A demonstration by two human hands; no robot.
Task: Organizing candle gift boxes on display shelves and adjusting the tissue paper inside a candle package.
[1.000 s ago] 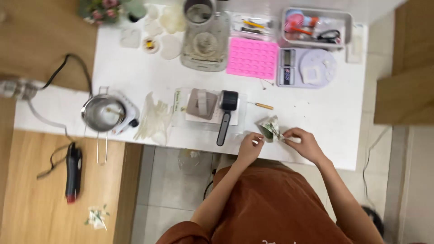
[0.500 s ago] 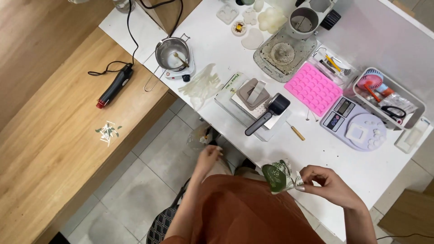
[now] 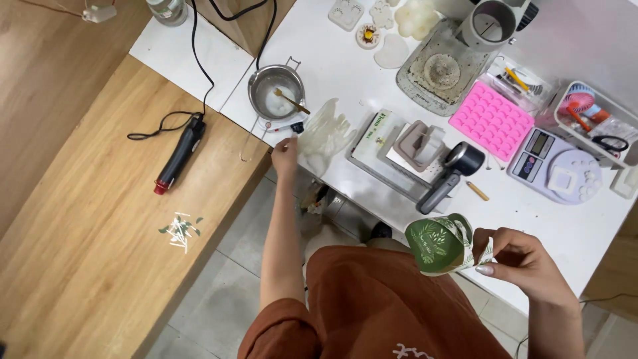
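My right hand (image 3: 525, 262) holds a green leaf-patterned paper wrap (image 3: 442, 244) curled into a cup shape, just off the near edge of the white table (image 3: 565, 229). My left hand (image 3: 286, 154) is stretched out to the left. Its fingertips are at the black base of a small metal pot (image 3: 276, 92) with a spoon in it, beside a crumpled clear plastic glove (image 3: 324, 133). Whether the fingers grip anything there I cannot tell.
On the table are a grey mould on a tray (image 3: 417, 143), a black-handled tool (image 3: 450, 174), a pink silicone mould (image 3: 492, 121), a digital scale (image 3: 558, 171), a round grey appliance (image 3: 442, 66) and a box of tools (image 3: 595, 119). A heat gun (image 3: 178, 151) lies on the wooden bench.
My left hand left the green wrap and reached far left to the metal pot's base. My right hand still holds the wrap. The camera view turned.
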